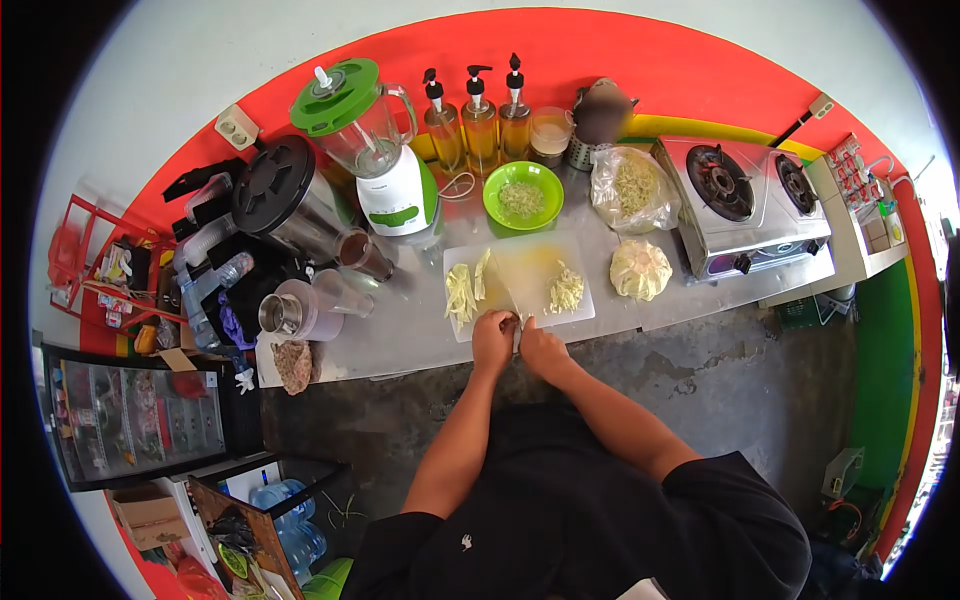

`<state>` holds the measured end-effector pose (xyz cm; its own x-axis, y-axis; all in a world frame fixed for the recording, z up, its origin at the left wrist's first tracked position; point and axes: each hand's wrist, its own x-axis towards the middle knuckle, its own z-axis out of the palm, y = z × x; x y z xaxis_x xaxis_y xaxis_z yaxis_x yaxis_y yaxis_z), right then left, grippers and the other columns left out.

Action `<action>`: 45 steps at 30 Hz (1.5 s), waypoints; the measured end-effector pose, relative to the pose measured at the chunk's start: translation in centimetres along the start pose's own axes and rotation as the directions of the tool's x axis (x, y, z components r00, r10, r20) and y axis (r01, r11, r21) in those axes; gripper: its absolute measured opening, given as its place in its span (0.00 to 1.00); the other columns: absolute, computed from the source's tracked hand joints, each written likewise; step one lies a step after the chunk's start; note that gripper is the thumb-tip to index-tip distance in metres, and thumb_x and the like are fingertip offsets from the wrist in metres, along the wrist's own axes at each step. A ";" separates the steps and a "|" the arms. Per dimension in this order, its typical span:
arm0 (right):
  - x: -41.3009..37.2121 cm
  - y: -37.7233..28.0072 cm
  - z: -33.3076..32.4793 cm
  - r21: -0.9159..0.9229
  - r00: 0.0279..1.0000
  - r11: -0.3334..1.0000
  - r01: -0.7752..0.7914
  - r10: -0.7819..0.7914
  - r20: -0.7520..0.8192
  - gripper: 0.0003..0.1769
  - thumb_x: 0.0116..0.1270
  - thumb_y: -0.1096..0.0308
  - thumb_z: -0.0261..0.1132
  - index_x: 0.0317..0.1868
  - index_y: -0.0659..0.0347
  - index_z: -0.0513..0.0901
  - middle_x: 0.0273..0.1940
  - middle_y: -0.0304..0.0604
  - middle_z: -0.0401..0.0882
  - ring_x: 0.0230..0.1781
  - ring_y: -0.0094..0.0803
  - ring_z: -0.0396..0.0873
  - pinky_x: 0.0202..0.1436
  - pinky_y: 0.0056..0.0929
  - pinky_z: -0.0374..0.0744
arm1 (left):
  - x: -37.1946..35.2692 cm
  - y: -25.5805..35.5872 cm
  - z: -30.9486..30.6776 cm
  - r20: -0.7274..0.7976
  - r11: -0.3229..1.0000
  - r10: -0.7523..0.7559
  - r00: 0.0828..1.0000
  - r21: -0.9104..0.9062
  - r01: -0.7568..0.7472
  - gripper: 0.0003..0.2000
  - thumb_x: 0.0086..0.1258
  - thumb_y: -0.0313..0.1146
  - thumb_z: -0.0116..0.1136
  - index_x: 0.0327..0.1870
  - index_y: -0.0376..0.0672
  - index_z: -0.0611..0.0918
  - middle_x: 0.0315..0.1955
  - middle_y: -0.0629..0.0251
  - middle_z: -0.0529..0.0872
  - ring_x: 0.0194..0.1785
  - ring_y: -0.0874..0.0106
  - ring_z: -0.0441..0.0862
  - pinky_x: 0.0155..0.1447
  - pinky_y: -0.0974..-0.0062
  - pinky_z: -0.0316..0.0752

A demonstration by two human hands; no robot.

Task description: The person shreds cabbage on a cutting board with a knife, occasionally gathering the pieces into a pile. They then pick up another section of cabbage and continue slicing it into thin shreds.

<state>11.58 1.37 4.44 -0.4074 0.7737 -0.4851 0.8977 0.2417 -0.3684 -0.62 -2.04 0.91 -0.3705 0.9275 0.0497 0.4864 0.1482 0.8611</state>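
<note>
On the steel counter lies a white cutting board (540, 248). My right hand (543, 352) is closed around the handle of a knife (514, 298), whose blade points away from me over the board. Close against it, my left hand (494, 340) has its fingers curled together at the board's front edge; what they pinch, if anything, is hidden. Pale cabbage strips (460, 292) lie at the board's left, and a pile of chopped cabbage (566, 289) at its right. A partly cut cabbage head (640, 270) sits on the counter right of the board.
Behind the board stand a green bowl (523, 222) of shredded pieces and a plastic bag (634, 188) of shreds. A blender (390, 190), pump bottles (479, 130) and a steel container (290, 195) line the back left. A two-burner stove (745, 215) stands right.
</note>
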 end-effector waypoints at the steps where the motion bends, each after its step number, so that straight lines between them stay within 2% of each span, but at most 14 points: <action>1: 0.3 0.1 -0.1 0.002 1.000 1.000 -0.003 0.003 0.004 0.20 0.70 0.70 0.61 0.56 0.74 0.68 0.45 0.67 0.86 0.48 0.60 0.87 0.51 0.51 0.85 | -0.1 0.0 0.0 0.004 1.000 -0.003 1.000 0.001 0.003 0.03 0.64 0.25 0.63 0.35 0.37 0.87 0.31 0.54 0.83 0.38 0.56 0.82 0.46 0.61 0.76; 7: -0.2 1.2 0.8 -0.020 0.995 0.995 0.095 -0.096 -0.018 0.15 0.70 0.69 0.59 0.51 0.72 0.71 0.43 0.70 0.85 0.46 0.65 0.86 0.52 0.56 0.83 | -0.3 -0.6 0.0 -0.006 0.994 0.006 1.000 -0.106 -0.007 0.04 0.65 0.26 0.64 0.37 0.37 0.86 0.32 0.55 0.84 0.39 0.58 0.84 0.45 0.62 0.78; 10: -0.5 0.7 0.8 -0.105 0.993 0.988 0.109 -0.114 -0.041 0.20 0.69 0.70 0.61 0.55 0.75 0.68 0.43 0.66 0.86 0.47 0.61 0.87 0.52 0.52 0.85 | -0.4 -1.0 0.1 -0.017 0.997 0.054 0.998 -0.047 -0.055 0.05 0.65 0.27 0.65 0.38 0.36 0.86 0.34 0.55 0.84 0.39 0.58 0.84 0.45 0.62 0.78; 12: -0.3 0.1 -0.3 -0.039 0.999 0.999 0.026 -0.025 0.037 0.19 0.70 0.70 0.59 0.55 0.75 0.68 0.43 0.67 0.86 0.48 0.61 0.86 0.52 0.52 0.84 | -0.5 -1.2 0.1 -0.038 0.992 0.085 0.996 -0.093 -0.088 0.05 0.65 0.26 0.64 0.38 0.37 0.87 0.34 0.55 0.84 0.39 0.57 0.83 0.46 0.62 0.77; 15: -0.6 -0.1 -0.7 -0.016 1.000 1.000 -0.016 0.016 0.025 0.17 0.72 0.67 0.57 0.52 0.71 0.68 0.44 0.70 0.85 0.48 0.65 0.85 0.53 0.55 0.83 | -0.5 -1.5 -0.4 -0.025 0.986 0.148 0.989 -0.072 -0.149 0.05 0.64 0.25 0.63 0.39 0.37 0.87 0.35 0.54 0.84 0.40 0.55 0.83 0.47 0.61 0.77; 19: -0.7 -0.3 0.8 -0.027 0.998 0.997 -0.066 0.066 0.001 0.16 0.73 0.66 0.56 0.53 0.70 0.68 0.44 0.68 0.85 0.49 0.64 0.85 0.55 0.55 0.82 | -0.3 -1.8 -0.6 0.016 0.993 0.100 0.995 -0.066 -0.098 0.06 0.63 0.24 0.62 0.39 0.38 0.87 0.35 0.54 0.84 0.41 0.53 0.82 0.48 0.60 0.77; 21: -0.3 -0.7 0.9 0.012 0.993 0.993 -0.113 0.114 -0.024 0.16 0.73 0.67 0.56 0.54 0.69 0.68 0.44 0.68 0.85 0.50 0.63 0.85 0.55 0.55 0.82 | 0.1 -2.1 -0.7 0.008 0.983 0.184 0.983 -0.018 -0.183 0.04 0.64 0.23 0.63 0.38 0.36 0.87 0.31 0.55 0.83 0.34 0.59 0.83 0.41 0.65 0.77; 27: -1.6 -2.0 -0.2 -0.084 0.989 0.985 -0.149 0.149 -0.013 0.16 0.72 0.68 0.57 0.54 0.70 0.67 0.44 0.68 0.86 0.48 0.62 0.86 0.54 0.55 0.82 | 0.5 -2.5 -1.4 0.059 0.971 0.215 0.975 -0.114 -0.208 0.03 0.64 0.23 0.63 0.37 0.37 0.86 0.32 0.55 0.81 0.35 0.57 0.83 0.41 0.62 0.77; 33: -0.9 -3.1 0.3 -0.055 0.978 0.978 -0.202 0.199 -0.059 0.19 0.70 0.69 0.59 0.57 0.71 0.67 0.43 0.66 0.86 0.47 0.60 0.87 0.53 0.53 0.83 | 0.8 -2.7 -1.8 0.094 0.964 0.251 0.963 -0.117 -0.240 0.02 0.65 0.23 0.63 0.37 0.37 0.84 0.30 0.55 0.80 0.35 0.56 0.82 0.41 0.62 0.77; 37: -1.1 -2.7 0.8 -0.059 0.979 0.979 -0.194 0.190 -0.077 0.20 0.71 0.69 0.59 0.58 0.71 0.67 0.43 0.65 0.87 0.47 0.60 0.87 0.53 0.52 0.83 | 1.3 -2.5 -2.1 0.123 0.961 0.248 0.961 -0.153 -0.229 0.03 0.64 0.23 0.64 0.36 0.36 0.82 0.31 0.55 0.80 0.36 0.57 0.82 0.41 0.63 0.77; 39: -1.7 -3.1 1.2 -0.031 0.975 0.975 -0.219 0.218 -0.044 0.19 0.71 0.69 0.58 0.58 0.71 0.67 0.43 0.65 0.87 0.47 0.60 0.87 0.52 0.53 0.83 | 1.1 -2.2 -2.1 0.156 0.979 0.166 0.974 -0.146 -0.143 0.03 0.64 0.22 0.64 0.35 0.36 0.82 0.31 0.55 0.81 0.36 0.58 0.83 0.41 0.65 0.77; 41: -2.0 -3.5 0.9 0.007 0.975 0.977 -0.215 0.215 -0.054 0.18 0.72 0.70 0.57 0.58 0.71 0.68 0.43 0.66 0.87 0.46 0.60 0.87 0.52 0.54 0.83 | 1.1 -2.2 -2.0 0.164 0.981 0.162 0.973 -0.137 -0.140 0.03 0.64 0.23 0.64 0.36 0.36 0.82 0.31 0.55 0.81 0.36 0.59 0.83 0.40 0.66 0.77; 44: -1.8 -2.9 1.2 0.081 0.972 0.979 -0.187 0.197 -0.129 0.16 0.71 0.72 0.58 0.56 0.70 0.68 0.41 0.65 0.87 0.45 0.61 0.87 0.50 0.54 0.84 | 0.9 -1.8 -2.1 0.187 0.986 0.155 0.970 -0.098 -0.138 0.04 0.64 0.24 0.65 0.37 0.36 0.83 0.32 0.55 0.81 0.36 0.59 0.83 0.41 0.66 0.77; 45: -1.7 -2.4 1.1 0.067 0.981 0.989 -0.132 0.140 -0.133 0.15 0.71 0.72 0.57 0.54 0.70 0.69 0.40 0.65 0.87 0.44 0.61 0.87 0.49 0.54 0.84 | 0.7 -1.6 -2.1 0.189 0.988 0.150 0.970 -0.074 -0.138 0.05 0.64 0.26 0.66 0.38 0.36 0.83 0.32 0.55 0.81 0.36 0.59 0.83 0.41 0.66 0.77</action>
<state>9.95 -1.17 5.26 -0.2515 0.8710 -0.4219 0.9305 0.0978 -0.3529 -3.37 -2.35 0.63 -0.1368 0.9872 0.0815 0.4728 -0.0073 0.8811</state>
